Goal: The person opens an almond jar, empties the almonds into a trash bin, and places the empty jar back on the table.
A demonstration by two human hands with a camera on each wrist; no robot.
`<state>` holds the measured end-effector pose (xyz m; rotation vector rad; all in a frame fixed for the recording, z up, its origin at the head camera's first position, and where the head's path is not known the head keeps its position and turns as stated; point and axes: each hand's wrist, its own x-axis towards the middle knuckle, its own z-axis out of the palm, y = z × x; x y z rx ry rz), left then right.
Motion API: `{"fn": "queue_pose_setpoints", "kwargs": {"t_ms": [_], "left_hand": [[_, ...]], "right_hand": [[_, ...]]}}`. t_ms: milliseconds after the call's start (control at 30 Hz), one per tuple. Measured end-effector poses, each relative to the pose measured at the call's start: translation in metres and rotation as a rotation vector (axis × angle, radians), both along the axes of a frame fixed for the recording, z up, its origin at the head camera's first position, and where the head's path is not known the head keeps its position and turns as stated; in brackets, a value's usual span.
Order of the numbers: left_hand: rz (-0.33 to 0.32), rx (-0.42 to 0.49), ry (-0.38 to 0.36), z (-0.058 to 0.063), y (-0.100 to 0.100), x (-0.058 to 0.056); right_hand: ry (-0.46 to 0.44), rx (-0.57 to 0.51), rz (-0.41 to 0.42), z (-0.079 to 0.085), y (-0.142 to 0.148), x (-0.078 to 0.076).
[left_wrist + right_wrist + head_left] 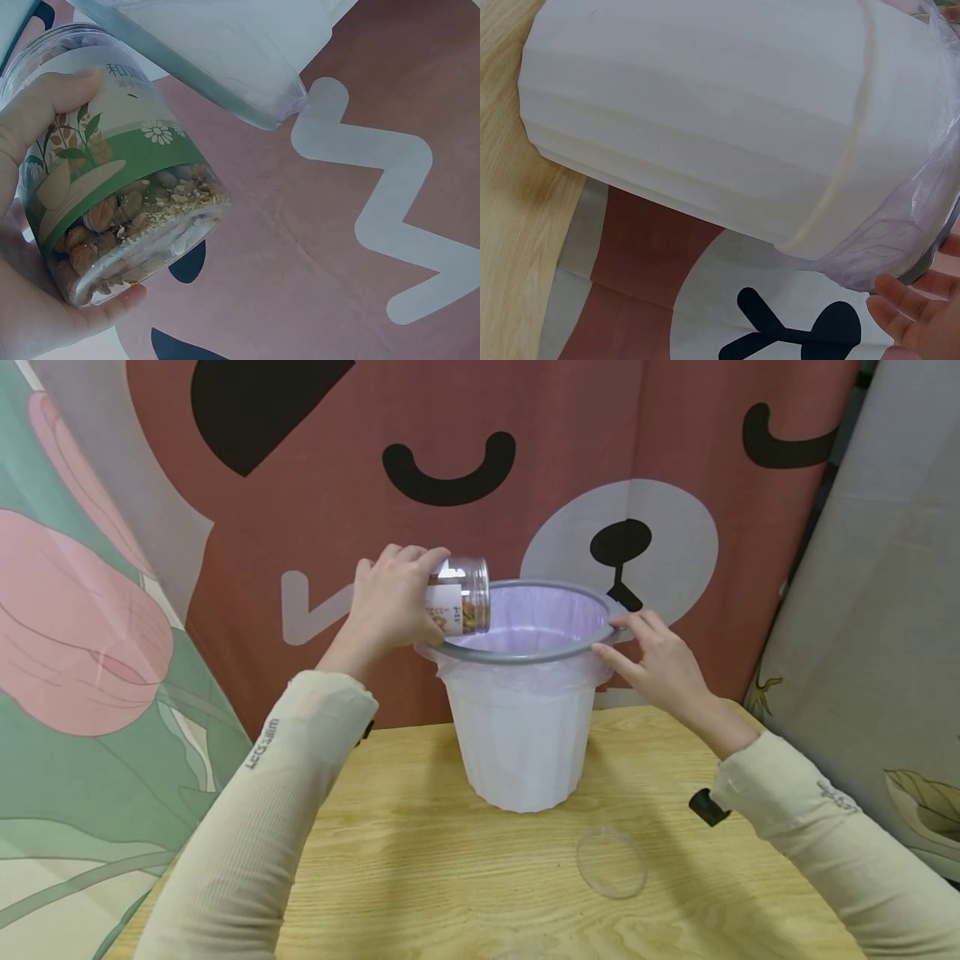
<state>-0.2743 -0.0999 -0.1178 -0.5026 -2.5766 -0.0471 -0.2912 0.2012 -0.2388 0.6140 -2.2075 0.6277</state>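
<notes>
A clear cylindrical nut jar (pixel 459 597) is gripped sideways by the curled left hand (pixel 392 593), mouth toward a white tapered bin (pixel 525 739), touched by the relaxed right hand (pixel 662 667).

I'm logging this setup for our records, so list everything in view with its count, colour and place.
table: one, yellowish wood, under the bin
bin: one, white, upright
rim: one, grey, round the bin's top
liner: one, pale purple, inside the bin and hanging outside below the rim
jar: one, clear, tipped sideways at the rim
label: one, white and green, on the jar
nuts: several, brown, inside the jar
disc: one, clear, on the table
backdrop: one, red-brown, behind the bin
floral cloth: one, pink and green, far left
grey cloth: one, grey, far right
sleeves: two, cream, on both arms
left hand: one, bare, holding the jar
right hand: one, bare, touching the rim
</notes>
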Motion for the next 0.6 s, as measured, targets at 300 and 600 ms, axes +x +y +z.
{"fn": "queue_pose_setpoints", "kwargs": {"t_ms": [300, 600], "left_hand": [[-0.012, -0.03, -0.001, -0.0012, 0.0016, -0.002], [-0.007, -0.046, 0.007, -0.0024, 0.0023, -0.0029]], "right_hand": [[-0.006, 0.001, -0.008, 0.0004, -0.0002, 0.0005], [-0.013, 0.001, -0.013, 0.0009, -0.0005, 0.0006]]}}
